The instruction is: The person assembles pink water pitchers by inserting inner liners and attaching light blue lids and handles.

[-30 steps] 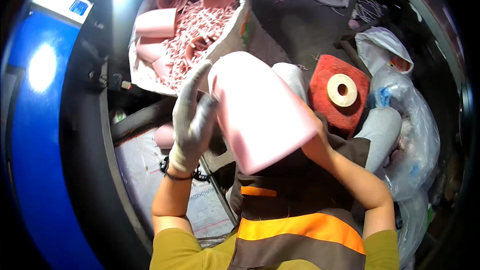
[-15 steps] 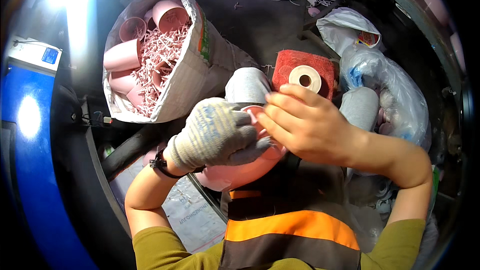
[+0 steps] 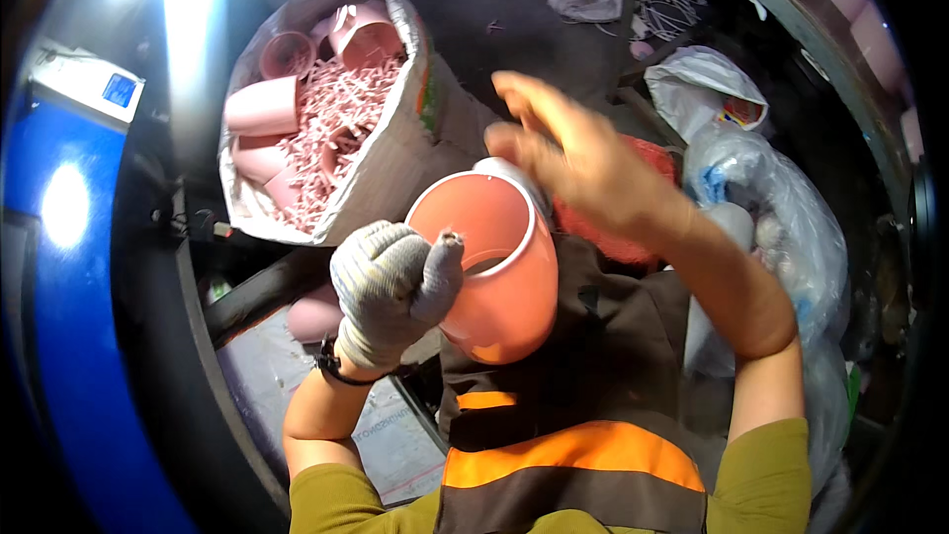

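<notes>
While the gloved left hand (image 3: 390, 287) is closed around the near left edge of the pink cup (image 3: 514, 307), with its thumb by the rim, the head view shows this cup tilted above the dark apron (image 3: 593, 366), its mouth facing up and away from the person. The bare right hand (image 3: 583, 158), which is blurred, has its fingers stretched and loosely spread, grasps nothing visible, and is apart from the cup, before the red pad (image 3: 652, 222). Farther to the left stands the white sack (image 3: 400, 173), filled with pink scraps (image 3: 331, 138) and several pink vessels (image 3: 262, 107).
</notes>
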Demonstrator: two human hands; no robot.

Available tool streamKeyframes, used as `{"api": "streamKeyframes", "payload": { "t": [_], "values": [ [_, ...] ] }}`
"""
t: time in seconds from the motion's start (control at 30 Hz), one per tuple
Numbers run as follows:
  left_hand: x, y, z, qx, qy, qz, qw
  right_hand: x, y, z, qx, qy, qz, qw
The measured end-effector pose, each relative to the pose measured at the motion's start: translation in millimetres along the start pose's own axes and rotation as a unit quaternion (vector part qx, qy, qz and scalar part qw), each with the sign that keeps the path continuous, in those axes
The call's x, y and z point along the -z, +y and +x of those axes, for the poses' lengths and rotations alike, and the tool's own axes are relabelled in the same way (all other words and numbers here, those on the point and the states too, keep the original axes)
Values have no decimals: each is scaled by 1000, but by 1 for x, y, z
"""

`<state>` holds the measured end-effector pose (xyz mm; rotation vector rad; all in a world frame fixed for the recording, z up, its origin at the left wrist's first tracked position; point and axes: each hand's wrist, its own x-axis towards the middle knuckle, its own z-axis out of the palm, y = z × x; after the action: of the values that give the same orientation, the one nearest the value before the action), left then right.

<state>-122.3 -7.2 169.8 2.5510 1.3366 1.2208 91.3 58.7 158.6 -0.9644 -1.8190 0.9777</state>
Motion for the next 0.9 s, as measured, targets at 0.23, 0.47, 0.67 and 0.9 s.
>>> {"api": "streamKeyframes", "payload": {
  "t": [0.23,0.47,0.67,0.9],
  "values": [
    [-77,58,33,110,-394,-247,878,-12,77,-155,-219,-60,305,925],
    [-124,42,76,49,-628,-145,763,110,158,-297,-304,398,228,835],
    [-159,45,71,170,-665,-240,687,183,317,-398,-617,108,-263,734],
    [-167,31,44,348,-541,-262,719,187,134,-372,-381,158,409,814]
  ]
}}
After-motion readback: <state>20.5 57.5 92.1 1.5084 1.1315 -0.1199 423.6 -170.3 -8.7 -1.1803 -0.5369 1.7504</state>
